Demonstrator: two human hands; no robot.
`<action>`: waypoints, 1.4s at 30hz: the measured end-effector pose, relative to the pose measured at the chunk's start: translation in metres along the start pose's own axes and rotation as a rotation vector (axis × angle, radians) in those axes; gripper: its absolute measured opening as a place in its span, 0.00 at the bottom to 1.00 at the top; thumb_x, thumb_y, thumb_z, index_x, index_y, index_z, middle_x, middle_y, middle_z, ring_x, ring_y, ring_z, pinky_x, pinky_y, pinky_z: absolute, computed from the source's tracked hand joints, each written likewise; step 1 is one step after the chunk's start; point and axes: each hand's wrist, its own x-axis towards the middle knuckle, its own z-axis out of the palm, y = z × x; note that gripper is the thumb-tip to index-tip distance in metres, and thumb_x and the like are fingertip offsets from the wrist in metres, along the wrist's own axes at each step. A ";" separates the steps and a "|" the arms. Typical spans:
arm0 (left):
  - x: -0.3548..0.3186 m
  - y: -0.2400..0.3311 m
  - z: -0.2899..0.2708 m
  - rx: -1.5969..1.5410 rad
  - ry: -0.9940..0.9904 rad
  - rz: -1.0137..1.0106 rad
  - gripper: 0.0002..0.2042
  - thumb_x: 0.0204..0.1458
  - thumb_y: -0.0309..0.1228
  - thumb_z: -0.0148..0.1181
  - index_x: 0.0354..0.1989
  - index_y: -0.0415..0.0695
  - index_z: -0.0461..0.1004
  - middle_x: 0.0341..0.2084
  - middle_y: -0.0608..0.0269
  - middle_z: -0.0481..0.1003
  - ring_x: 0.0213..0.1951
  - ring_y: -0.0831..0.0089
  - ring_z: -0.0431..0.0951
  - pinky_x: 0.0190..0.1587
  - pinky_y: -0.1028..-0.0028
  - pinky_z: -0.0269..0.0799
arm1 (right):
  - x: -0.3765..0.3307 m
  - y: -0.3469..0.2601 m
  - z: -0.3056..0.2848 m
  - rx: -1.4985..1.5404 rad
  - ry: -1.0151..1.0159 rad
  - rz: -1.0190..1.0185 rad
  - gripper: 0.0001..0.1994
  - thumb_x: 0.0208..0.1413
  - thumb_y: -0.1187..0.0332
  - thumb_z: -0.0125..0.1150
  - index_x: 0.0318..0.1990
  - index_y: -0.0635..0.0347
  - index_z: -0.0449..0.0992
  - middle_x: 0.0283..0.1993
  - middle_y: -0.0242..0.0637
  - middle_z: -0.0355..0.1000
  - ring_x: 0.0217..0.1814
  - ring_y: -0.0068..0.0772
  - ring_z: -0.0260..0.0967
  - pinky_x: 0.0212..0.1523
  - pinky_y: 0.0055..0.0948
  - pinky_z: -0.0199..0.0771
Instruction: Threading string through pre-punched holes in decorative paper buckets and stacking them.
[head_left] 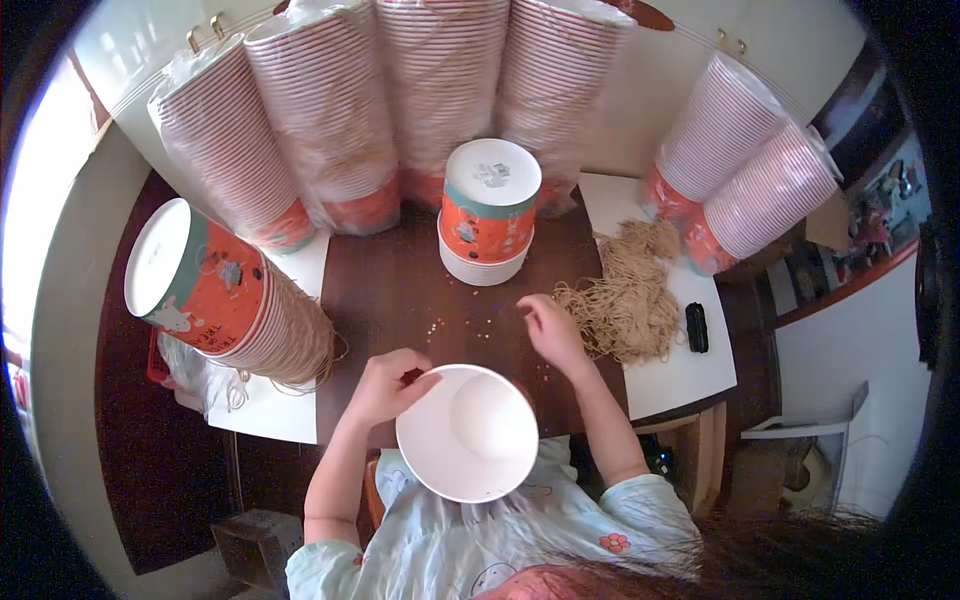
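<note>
Left hand (388, 385) gripped white paper bowl (468, 432) by its rim, mouth up | right hand (548, 330) pinched, fingertips touching rubber-band pile (625, 300) just right | best: lift one band, bowl steady

left hand (385, 388): fingers curled, gripping | right hand (550, 330): extended forward, fingers pinching

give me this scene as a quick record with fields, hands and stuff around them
left hand: grips rim of white paper cup, open end toward camera
right hand: fingertips at edge of rubber band pile
table centre: short stack of orange cups, upside down
left side: long cup stack lying down
back: wrapped cup sleeves against the wall
near bands: small black object
</note>
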 end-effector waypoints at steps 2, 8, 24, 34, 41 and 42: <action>0.001 0.001 -0.002 0.017 -0.007 -0.057 0.07 0.41 0.28 0.61 0.25 0.37 0.72 0.18 0.57 0.71 0.19 0.73 0.71 0.22 0.76 0.66 | 0.003 0.024 -0.009 -0.127 0.074 0.008 0.06 0.46 0.74 0.50 0.33 0.59 0.71 0.35 0.42 0.68 0.38 0.44 0.67 0.39 0.36 0.67; 0.007 -0.003 0.006 0.068 -0.027 -0.185 0.08 0.41 0.30 0.60 0.25 0.38 0.72 0.17 0.55 0.72 0.19 0.70 0.72 0.23 0.74 0.67 | 0.013 0.085 -0.026 -0.349 0.130 0.141 0.05 0.43 0.70 0.55 0.29 0.55 0.76 0.32 0.39 0.69 0.38 0.41 0.66 0.39 0.36 0.66; 0.013 0.006 0.023 0.098 0.186 -0.158 0.08 0.42 0.29 0.58 0.29 0.39 0.71 0.22 0.57 0.72 0.22 0.68 0.73 0.25 0.73 0.68 | 0.027 0.068 -0.010 -0.639 0.062 0.093 0.05 0.40 0.66 0.59 0.25 0.54 0.75 0.31 0.35 0.67 0.40 0.38 0.64 0.40 0.39 0.62; -0.027 0.142 -0.051 -1.003 0.071 0.953 0.03 0.41 0.22 0.56 0.26 0.42 0.71 0.27 0.61 0.71 0.29 0.65 0.71 0.31 0.70 0.67 | 0.018 0.083 -0.005 -0.718 -0.026 0.218 0.05 0.43 0.66 0.54 0.26 0.54 0.75 0.33 0.37 0.68 0.41 0.39 0.64 0.42 0.40 0.61; -0.016 0.162 -0.059 -1.060 0.245 1.134 0.05 0.42 0.24 0.58 0.28 0.48 0.73 0.30 0.68 0.72 0.30 0.71 0.71 0.30 0.74 0.63 | 0.021 0.090 -0.003 -0.794 -0.057 0.191 0.07 0.44 0.62 0.55 0.27 0.53 0.74 0.32 0.36 0.69 0.42 0.38 0.65 0.41 0.40 0.62; -0.015 0.165 -0.058 -1.065 0.270 1.158 0.05 0.42 0.25 0.58 0.28 0.49 0.74 0.31 0.69 0.72 0.30 0.71 0.71 0.30 0.75 0.63 | 0.022 0.083 -0.006 -0.700 -0.039 0.212 0.06 0.44 0.63 0.55 0.26 0.54 0.73 0.31 0.37 0.69 0.40 0.38 0.66 0.39 0.39 0.63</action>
